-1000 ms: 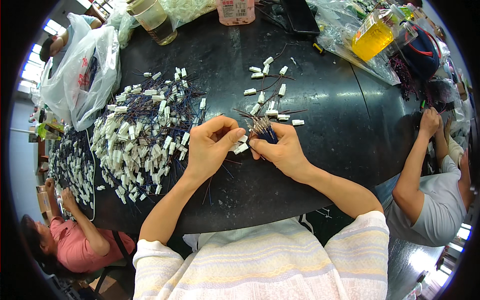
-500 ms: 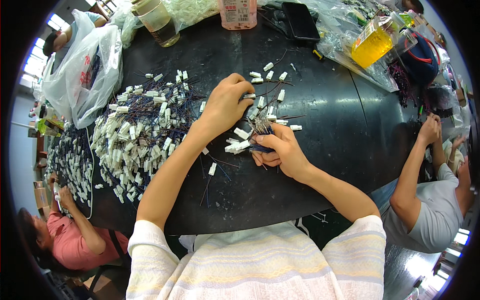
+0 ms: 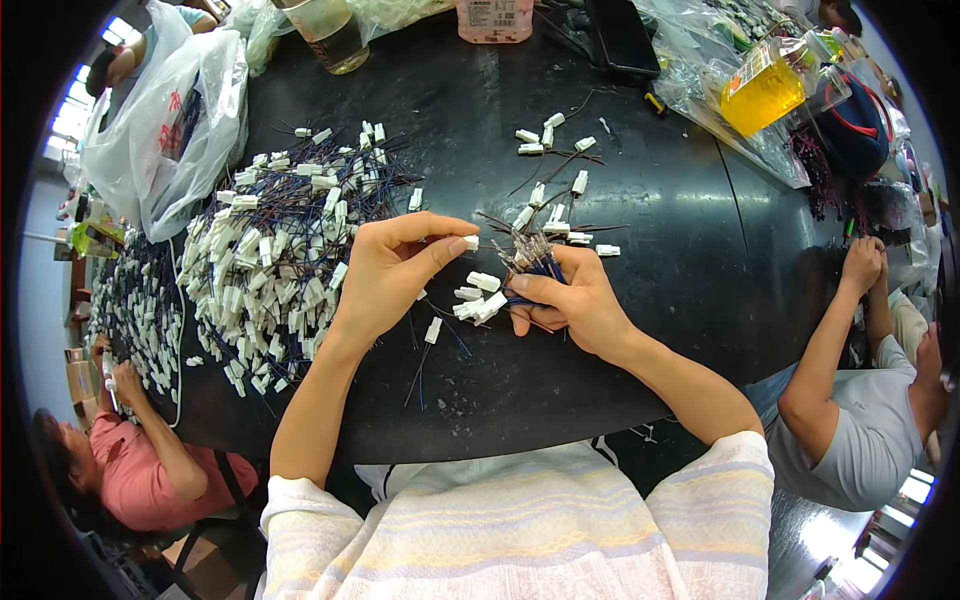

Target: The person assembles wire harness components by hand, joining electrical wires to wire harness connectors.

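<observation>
Item: dark round worktop (image 3: 480,400) seen from above, with the person's two bare hands at its middle. Left hand (image 3: 385,275): grip closed, thumb and forefinger pinched on a small white connector (image 3: 470,242) held just above the worktop, level with the tips of the bundle. Right hand (image 3: 570,305): grip closed around a bundle of blue wires (image 3: 535,258), its bare ends fanned upward and away from the body; several white plugs (image 3: 478,298) hung from the bundle's near end, between the two hands. Loose white connectors (image 3: 555,185) lay scattered on the worktop just beyond the right hand, some with dark wires attached. Large heap of finished wired connectors (image 3: 275,255) lay to the left of the left hand, near but apart from it. White plastic bag (image 3: 165,110) sat at the far left edge; a jar (image 3: 325,30) and a pink container (image 3: 495,18) stood at the far rim; a bottle of yellow liquid (image 3: 765,90) lay at the far right among clear bags. Other persons sat at the lower left and at the right, a hand (image 3: 860,265) of the latter resting at the worktop's edge.
</observation>
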The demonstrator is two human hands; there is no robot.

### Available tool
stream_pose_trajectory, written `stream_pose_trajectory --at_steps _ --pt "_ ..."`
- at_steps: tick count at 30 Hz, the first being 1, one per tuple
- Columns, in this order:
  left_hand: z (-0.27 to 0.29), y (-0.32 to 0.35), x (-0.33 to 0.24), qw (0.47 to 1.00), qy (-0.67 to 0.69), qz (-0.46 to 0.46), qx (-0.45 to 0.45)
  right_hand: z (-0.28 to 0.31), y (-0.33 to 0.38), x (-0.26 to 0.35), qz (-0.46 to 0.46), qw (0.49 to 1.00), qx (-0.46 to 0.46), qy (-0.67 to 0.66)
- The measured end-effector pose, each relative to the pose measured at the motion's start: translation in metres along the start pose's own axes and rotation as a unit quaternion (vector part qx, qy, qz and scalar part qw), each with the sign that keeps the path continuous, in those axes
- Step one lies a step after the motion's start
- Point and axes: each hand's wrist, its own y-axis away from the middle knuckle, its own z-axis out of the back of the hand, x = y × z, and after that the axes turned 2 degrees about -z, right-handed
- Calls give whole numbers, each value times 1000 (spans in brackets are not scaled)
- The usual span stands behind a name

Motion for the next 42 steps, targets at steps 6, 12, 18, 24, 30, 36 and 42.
stream_pose_trajectory --at_steps 6,12,18,24,30,36,42 --pt "-1 3 -4 1000 5 -27 -9 -5 -1 0 3 999 -6 47" --pt "-4 3 -3 997 -48 -64 10 -5 -1 0 0 998 -5 70" --pt "-1 7 0 991 -104 -76 43 0 0 2 2 1000 -19 6" --pt "-4 10 -3 990 -108 -72 61 -7 2 -1 47 996 -44 69" --pt "-7 14 2 986 -113 -119 37 -9 1 -6 58 987 -59 138" --pt "-10 13 2 986 -119 -108 32 -9 0 -10 76 983 -50 157" --pt "-10 8 -3 981 -78 -163 66 -9 3 -3 88 990 -52 101"
